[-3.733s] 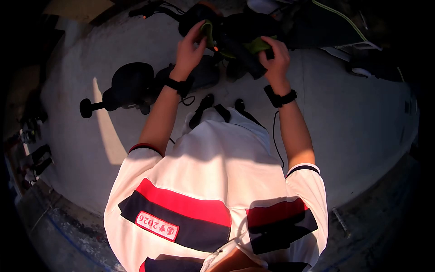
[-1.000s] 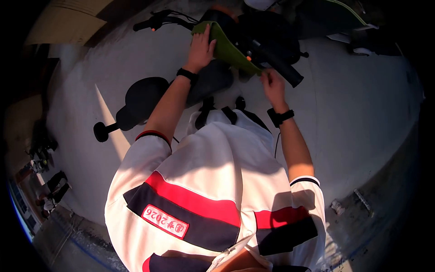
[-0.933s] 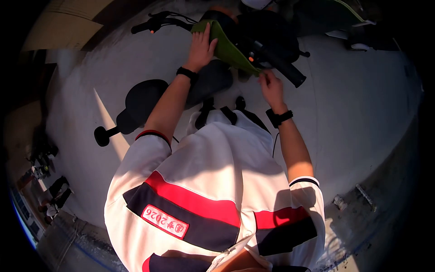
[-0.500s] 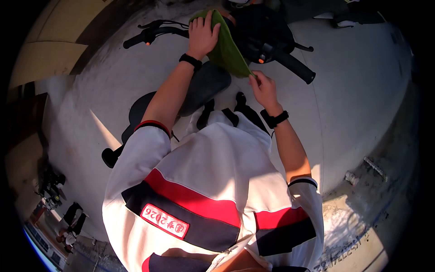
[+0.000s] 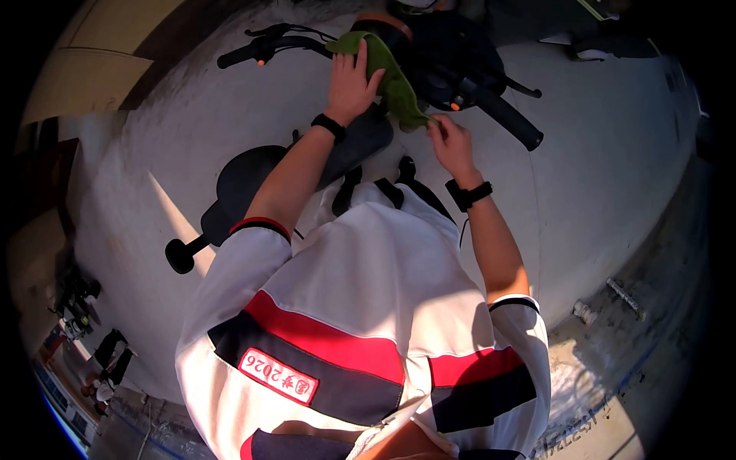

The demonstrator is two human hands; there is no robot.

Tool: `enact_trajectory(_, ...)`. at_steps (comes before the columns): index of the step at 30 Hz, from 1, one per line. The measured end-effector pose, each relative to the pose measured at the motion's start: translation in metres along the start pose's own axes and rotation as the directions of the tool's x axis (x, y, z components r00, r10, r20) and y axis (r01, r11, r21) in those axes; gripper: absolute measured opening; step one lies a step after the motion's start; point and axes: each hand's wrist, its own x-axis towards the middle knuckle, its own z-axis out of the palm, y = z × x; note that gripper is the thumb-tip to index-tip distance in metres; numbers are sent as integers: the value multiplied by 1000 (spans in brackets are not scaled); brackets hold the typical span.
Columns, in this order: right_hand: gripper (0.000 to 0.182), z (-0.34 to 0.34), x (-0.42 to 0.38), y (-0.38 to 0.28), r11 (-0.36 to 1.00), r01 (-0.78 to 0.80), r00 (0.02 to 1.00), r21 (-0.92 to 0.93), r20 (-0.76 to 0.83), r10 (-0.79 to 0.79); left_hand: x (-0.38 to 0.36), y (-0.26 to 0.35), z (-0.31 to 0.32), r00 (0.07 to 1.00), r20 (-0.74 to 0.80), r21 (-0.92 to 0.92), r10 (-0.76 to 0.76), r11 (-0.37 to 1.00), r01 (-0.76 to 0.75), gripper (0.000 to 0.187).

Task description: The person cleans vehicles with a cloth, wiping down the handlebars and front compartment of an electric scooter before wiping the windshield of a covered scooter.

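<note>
A green cloth (image 5: 395,89) hangs in loose folds over the front of an electric bike or scooter (image 5: 445,57), between its handlebars. Flat against the cloth's upper left part lies my left hand (image 5: 353,86), fingers stretched out and slightly spread. My right hand (image 5: 454,146) pinches the cloth's lower right corner between thumb and fingers, just below the right handlebar grip (image 5: 512,121). The left handlebar grip (image 5: 239,57) sticks out beyond my left hand. Beneath my left forearm is the dark seat (image 5: 356,142), partly hidden.
A dark rounded part (image 5: 249,180) and a black footed piece (image 5: 181,255) extend behind the seat on the left. Pale concrete floor (image 5: 606,176) surrounds the bike. At the lower left a person (image 5: 113,360) is seen far off. Two short pale objects (image 5: 585,312) lie at right.
The cloth has gone from stretched and smooth to slack and folded. My left hand has moved slightly down and right, its fingers more spread. My right hand keeps its pinch.
</note>
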Motion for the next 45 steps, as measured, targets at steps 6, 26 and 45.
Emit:
enact_trajectory(6,14,4,-4,0,1000,8,999,-13,50,-7,-35,11,-20,991,126,54,54,997,-62,69)
enact_trajectory(26,15,6,-9,11,998,64,994,6,86,-65,-8,-15,17,1000,-2,56,22,998,-22,60)
enact_trajectory(45,14,6,-12,9,1000,18,993,2,116,-18,-55,-10,27,978,32,-78,-207,975,208,63)
